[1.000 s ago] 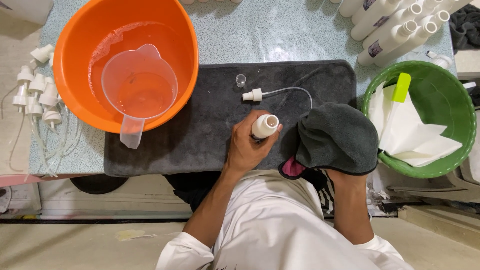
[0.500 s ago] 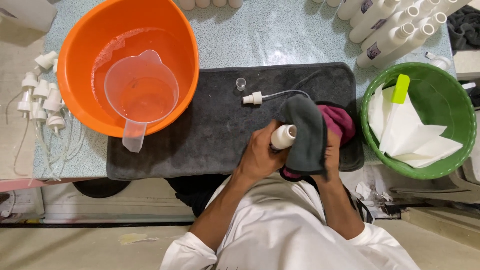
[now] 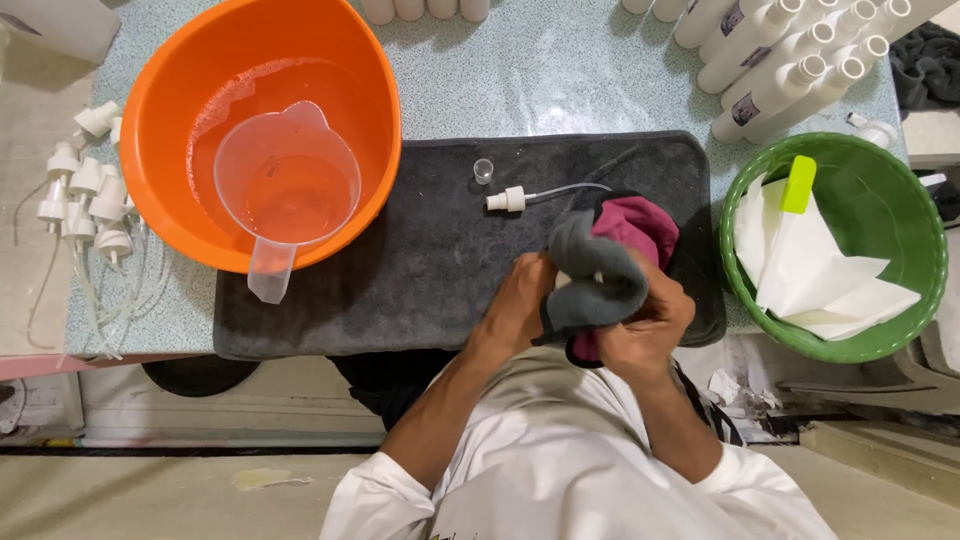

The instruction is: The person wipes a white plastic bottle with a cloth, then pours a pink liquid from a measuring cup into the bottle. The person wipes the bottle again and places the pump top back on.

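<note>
Both my hands meet over the near right part of a dark grey mat (image 3: 400, 270). My left hand (image 3: 515, 300) grips a small white bottle, which is almost wholly hidden under a grey cloth (image 3: 595, 285) with a maroon side (image 3: 635, 225). My right hand (image 3: 645, 322) clutches that cloth and presses it around the bottle. A white spray pump with a thin tube (image 3: 510, 200) and a small clear cap (image 3: 483, 170) lie on the mat just beyond my hands.
An orange basin (image 3: 190, 70) at the far left holds water and a clear measuring jug (image 3: 285, 190). Loose white spray pumps (image 3: 85, 190) lie left of it. A green bowl (image 3: 900, 320) on the right holds white papers (image 3: 810, 270). Several white bottles (image 3: 790, 60) lie at the back right.
The cloth has come over from the right and closed around the bottle, whose white neck showed before. My hands have drawn together.
</note>
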